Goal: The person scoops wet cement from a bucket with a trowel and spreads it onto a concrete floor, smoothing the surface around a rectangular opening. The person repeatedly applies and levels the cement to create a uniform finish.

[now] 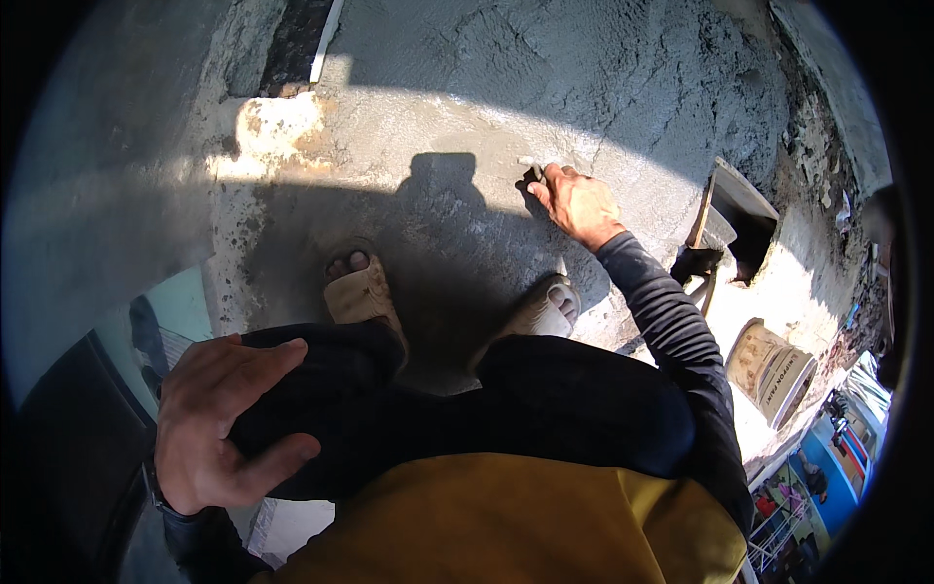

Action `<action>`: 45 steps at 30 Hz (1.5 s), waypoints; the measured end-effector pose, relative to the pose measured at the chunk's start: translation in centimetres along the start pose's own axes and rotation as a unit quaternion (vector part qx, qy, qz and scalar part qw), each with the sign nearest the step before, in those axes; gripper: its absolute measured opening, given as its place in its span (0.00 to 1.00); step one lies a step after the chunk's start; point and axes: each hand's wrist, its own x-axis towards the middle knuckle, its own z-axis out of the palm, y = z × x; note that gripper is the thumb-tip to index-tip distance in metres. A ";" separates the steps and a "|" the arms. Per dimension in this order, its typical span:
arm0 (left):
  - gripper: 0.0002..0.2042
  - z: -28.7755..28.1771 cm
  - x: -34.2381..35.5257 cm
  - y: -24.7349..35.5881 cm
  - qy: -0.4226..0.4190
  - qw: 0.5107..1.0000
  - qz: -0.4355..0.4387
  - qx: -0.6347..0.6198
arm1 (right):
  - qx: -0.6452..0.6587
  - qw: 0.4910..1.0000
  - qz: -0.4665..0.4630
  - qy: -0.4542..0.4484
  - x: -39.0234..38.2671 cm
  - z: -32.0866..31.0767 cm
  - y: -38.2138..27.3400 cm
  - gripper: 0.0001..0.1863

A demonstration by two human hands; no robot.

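My right hand (pixel 584 206) is closed, low over wet grey cement (pixel 584 92), around what looks like a trowel (pixel 533 173). Only a short, cement-smeared end of the trowel shows past my thumb and fingers; its blade cannot be made out. Sunlight falls on this hand and on the strip of cement beside it. At the lower left, my left hand (pixel 219 423) hangs open near my left knee, thumb and fingers apart, with nothing in it. My feet, in pale sandals (pixel 363 295), stand on the shaded surface in front of me.
A grey wall (pixel 107 146) rises on the left. At the right, a broken-edged opening (pixel 744 238) has boards around it. A dirty white paint bucket (pixel 773 375) lies tilted below that. Blue items and a metal rack (pixel 778 526) are at the lower right.
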 end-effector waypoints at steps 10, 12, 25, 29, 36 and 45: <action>0.33 -0.3 -1.3 -1.0 0.005 1.000 0.002 -0.010 | -0.002 0.999 -0.045 -0.030 3.9 -0.2 -3.7 0.20; 0.33 -0.6 -1.6 -1.3 0.004 1.000 -0.005 -0.016 | 0.001 0.998 -0.054 -0.023 5.3 -1.9 -2.8 0.22; 0.32 -0.7 -1.8 -3.4 0.028 0.998 0.043 -0.031 | 0.035 0.975 -0.187 -0.116 10.2 1.4 -12.6 0.19; 0.32 -1.0 -1.7 -4.0 0.038 0.997 0.052 -0.036 | 0.039 0.966 -0.179 -0.181 10.5 0.9 -12.6 0.22; 0.33 -1.3 -1.5 -4.4 0.025 0.997 0.056 -0.037 | 0.059 0.975 -0.153 -0.148 12.5 1.0 -12.0 0.25; 0.33 -1.5 -1.0 -4.2 0.004 0.998 0.061 -0.027 | 0.091 0.988 -0.079 -0.098 17.6 -2.8 -12.2 0.29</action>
